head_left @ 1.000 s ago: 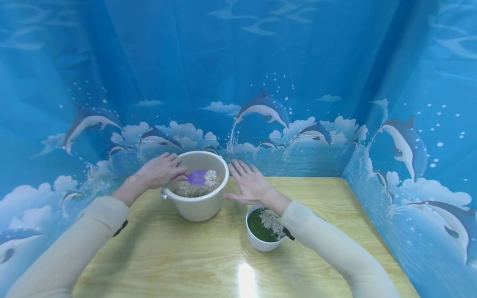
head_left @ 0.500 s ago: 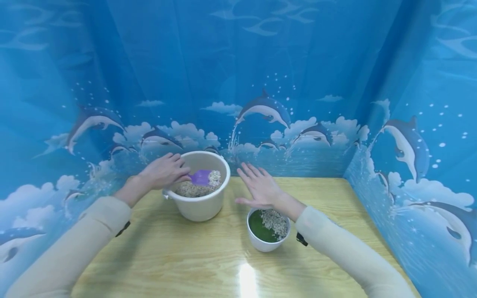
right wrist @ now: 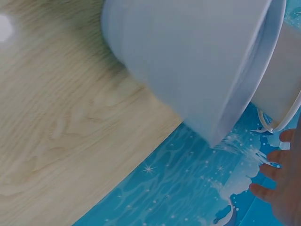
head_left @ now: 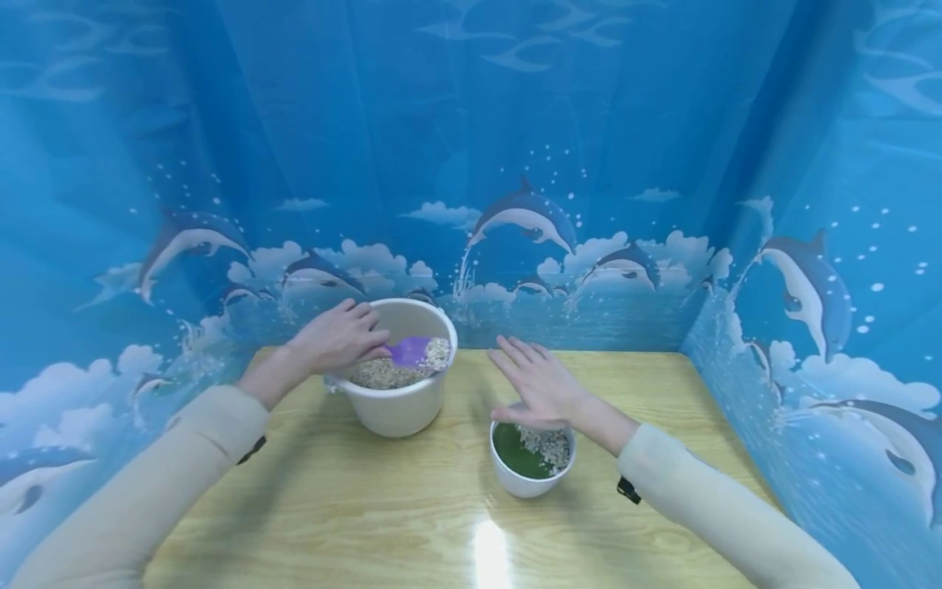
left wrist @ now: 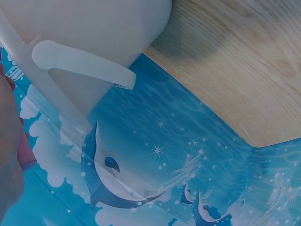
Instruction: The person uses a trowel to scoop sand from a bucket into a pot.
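Note:
My left hand (head_left: 340, 337) grips a small purple scoop (head_left: 408, 351) over the white bucket (head_left: 397, 413). Pale grains (head_left: 437, 353) are heaped on the scoop's end, and more of the same lie inside the bucket. The scoop's handle end (left wrist: 26, 151) sticks out of the fist in the left wrist view. My right hand (head_left: 543, 391) hovers with straight, spread fingers over the back rim of a smaller white bowl (head_left: 518, 484), holding nothing. Inside that bowl, grains (head_left: 548, 446) cover the right side and a green surface (head_left: 518, 452) shows on the left, partly hidden by the hand.
A wood-patterned table (head_left: 368, 507) carries both containers, the bowl to the right and nearer than the bucket. Blue dolphin-print curtains (head_left: 353, 164) enclose the back and sides, close behind the bucket. The bucket's bail handle (left wrist: 89, 63) hangs against its outside.
My right hand has moved right and a little nearer, away from the bucket's rim to over the bowl. The loaded scoop has shifted slightly right within the bucket's opening.

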`<state>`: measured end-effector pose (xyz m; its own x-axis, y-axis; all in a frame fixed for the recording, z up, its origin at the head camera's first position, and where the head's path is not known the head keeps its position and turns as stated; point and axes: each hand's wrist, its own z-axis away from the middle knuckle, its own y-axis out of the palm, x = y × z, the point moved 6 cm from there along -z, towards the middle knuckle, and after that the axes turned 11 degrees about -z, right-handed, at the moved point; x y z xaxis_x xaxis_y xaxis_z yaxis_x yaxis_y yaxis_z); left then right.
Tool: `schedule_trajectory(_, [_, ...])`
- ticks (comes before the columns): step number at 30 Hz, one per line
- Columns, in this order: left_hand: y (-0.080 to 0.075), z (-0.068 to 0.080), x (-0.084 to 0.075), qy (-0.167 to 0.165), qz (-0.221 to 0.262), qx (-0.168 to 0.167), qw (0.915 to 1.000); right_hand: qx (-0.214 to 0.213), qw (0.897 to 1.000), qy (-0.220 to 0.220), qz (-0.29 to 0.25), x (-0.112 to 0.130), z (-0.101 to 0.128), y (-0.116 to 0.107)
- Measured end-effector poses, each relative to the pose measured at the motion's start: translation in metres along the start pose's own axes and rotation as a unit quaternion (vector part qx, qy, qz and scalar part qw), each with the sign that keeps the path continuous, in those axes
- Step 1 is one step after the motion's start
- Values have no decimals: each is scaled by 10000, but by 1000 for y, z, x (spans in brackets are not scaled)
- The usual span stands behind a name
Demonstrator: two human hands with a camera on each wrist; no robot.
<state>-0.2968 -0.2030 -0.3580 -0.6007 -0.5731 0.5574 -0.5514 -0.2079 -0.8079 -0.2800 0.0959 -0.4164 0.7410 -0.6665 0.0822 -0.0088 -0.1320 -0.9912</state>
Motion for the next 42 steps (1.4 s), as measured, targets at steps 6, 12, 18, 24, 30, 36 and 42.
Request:
schedule_trajectory(6, [-4,-3,-5,43,98,-30,9999,-77,9999,-140,-3,-5,17,2])
schedule_trajectory(12, [-11,-10,-12,111,152,-4,9998,-163,9996,-241,60,-7,32,1])
schedule_trajectory(18, [-17,-17,-24,290,56,-217,9993,-349,9986,-368,112,-8,47,-3])
schedule_trajectory(24, [-21,-24,-36,397,54,-406,9984,-343,9988,-310,131,-11,60,1])
schedule_trajectory(30, [-24,-30,-47,480,227,-573,9969,-405,9986,-315,149,-14,71,7])
schedule_trajectory(36, [-26,-36,-59,556,166,-703,9958,-445,9982,-367,170,-15,78,13])
schedule_trajectory(42, [-27,-38,-68,596,26,-783,9951,-463,9982,-344,186,-16,83,21])
